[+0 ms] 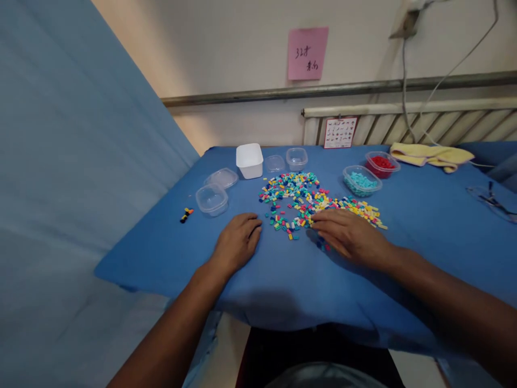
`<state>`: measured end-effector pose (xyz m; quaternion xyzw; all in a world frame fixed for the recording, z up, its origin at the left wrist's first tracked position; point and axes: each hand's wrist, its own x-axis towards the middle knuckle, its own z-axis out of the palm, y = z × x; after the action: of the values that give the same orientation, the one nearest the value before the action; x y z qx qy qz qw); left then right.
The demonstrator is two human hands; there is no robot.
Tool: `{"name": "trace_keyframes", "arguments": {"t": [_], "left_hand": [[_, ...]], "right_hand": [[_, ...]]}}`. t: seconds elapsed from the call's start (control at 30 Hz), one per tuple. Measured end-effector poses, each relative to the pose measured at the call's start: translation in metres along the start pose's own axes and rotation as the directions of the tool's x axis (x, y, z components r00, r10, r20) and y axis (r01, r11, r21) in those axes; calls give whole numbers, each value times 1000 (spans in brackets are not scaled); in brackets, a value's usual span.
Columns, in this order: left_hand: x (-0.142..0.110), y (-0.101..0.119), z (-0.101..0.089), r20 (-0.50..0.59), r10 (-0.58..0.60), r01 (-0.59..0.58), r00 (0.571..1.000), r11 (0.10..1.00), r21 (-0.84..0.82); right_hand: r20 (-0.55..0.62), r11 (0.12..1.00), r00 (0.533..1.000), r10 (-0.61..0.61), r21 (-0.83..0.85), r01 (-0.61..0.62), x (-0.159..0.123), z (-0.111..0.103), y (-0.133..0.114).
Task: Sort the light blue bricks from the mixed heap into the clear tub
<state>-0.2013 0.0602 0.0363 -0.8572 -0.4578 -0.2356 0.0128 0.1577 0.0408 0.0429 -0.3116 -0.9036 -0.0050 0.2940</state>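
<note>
A loose spread of small plastic building-brick-like pieces [291, 186] in many colours lies mid-table. My right hand [349, 234] is over the near right part of this spread, palm down. Its fingers are stretched out and the fingertips touch the pieces; what lies beneath the palm is partly hidden. Left of the spread, my left hand [238, 242] rests on the blue cloth with its fingers loosely bent and the thumb apart; nothing shows in it. Turquoise pieces fill a clear tub [362, 181] at the right, and red pieces sit in another tub [382, 164] behind it.
At the left stand a clear tub [212, 200], a lid [222, 178] and a few black and orange pieces [186, 215]. Farther back are a white container [249, 160], another lid [275, 163] and a small tub [297, 159]. A yellow cloth [430, 154] and glasses [493, 202] lie right.
</note>
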Motion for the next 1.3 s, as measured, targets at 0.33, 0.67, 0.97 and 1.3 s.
{"name": "trace_keyframes", "arguments": {"t": [0.33, 0.67, 0.97, 1.3], "left_hand": [[1, 0, 3, 33, -24, 24, 999, 1000, -1], [11, 2, 1, 206, -27, 12, 978, 997, 71], [8, 17, -10, 405, -91, 24, 910, 986, 167], [22, 39, -7, 525, -89, 19, 846, 990, 137]], "right_hand": [[-39, 851, 893, 449, -288, -440, -129, -40, 13], [4, 710, 777, 629, -409, -573, -168, -23, 13], [24, 708, 769, 639, -408, -576, -167, -26, 13], [65, 712, 753, 655, -386, -586, -155, -32, 22]]}}
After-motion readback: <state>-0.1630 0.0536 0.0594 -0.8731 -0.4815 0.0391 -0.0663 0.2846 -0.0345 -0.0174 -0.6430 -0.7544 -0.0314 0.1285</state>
